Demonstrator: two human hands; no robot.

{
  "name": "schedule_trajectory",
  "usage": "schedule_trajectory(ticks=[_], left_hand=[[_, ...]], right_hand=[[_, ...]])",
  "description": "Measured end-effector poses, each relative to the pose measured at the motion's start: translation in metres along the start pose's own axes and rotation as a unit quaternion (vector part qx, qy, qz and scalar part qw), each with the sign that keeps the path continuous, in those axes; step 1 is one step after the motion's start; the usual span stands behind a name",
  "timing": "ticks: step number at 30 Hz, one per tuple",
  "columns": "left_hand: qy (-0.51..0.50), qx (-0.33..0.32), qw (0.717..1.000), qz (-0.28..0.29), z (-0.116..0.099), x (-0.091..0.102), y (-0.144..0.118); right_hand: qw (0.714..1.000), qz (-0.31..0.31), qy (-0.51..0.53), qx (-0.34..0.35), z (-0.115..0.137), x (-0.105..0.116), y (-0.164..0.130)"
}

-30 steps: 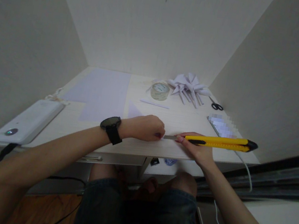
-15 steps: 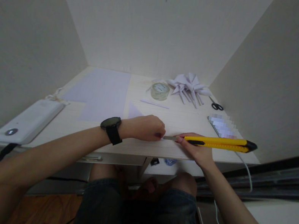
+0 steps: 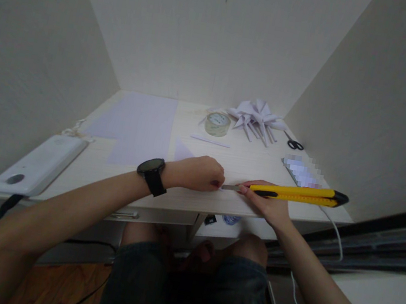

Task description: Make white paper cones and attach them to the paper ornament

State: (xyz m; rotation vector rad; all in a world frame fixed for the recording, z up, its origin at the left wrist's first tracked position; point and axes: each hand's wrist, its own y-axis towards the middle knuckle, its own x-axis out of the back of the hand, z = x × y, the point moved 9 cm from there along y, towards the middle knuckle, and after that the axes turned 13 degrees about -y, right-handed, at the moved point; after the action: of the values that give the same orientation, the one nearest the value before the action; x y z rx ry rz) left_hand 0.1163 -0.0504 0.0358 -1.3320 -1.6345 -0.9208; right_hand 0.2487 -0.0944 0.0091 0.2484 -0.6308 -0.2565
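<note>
My right hand (image 3: 270,204) grips a yellow utility knife (image 3: 298,193) near its blade end, with the handle pointing off to the right. The bare blade (image 3: 231,187) reaches left to the fingertips of my left hand (image 3: 201,174). That hand is closed above the desk's front part, and what its fingers pinch is mostly hidden; only a tiny pale bit shows by the blade tip. A triangular piece of white paper (image 3: 183,150) lies just behind the left wrist, which wears a black watch.
On the desk (image 3: 126,185) stand a tape roll (image 3: 217,124) and folded paper shapes (image 3: 256,118). A thin paper strip (image 3: 210,141), large paper sheets (image 3: 144,126), scissors (image 3: 294,143), a phone (image 3: 301,171) and a white device (image 3: 40,162) lie around.
Hardly anything differs. Both hands and the knife keep their places; a small pale bit shows a little more at the blade tip.
</note>
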Motion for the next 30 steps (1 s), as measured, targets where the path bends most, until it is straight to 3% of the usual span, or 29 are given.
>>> schedule_trajectory(ticks=[18, 30], left_hand=[[0.011, 0.034, 0.999, 0.021, 0.0022, -0.0006, 0.0033], [0.033, 0.037, 0.999, 0.001, 0.0004, 0.0022, 0.0045]], right_hand=[[0.999, -0.013, -0.029, 0.025, 0.0048, 0.0018, -0.0004], [0.999, -0.017, -0.028, 0.019, 0.0051, 0.0021, -0.0029]])
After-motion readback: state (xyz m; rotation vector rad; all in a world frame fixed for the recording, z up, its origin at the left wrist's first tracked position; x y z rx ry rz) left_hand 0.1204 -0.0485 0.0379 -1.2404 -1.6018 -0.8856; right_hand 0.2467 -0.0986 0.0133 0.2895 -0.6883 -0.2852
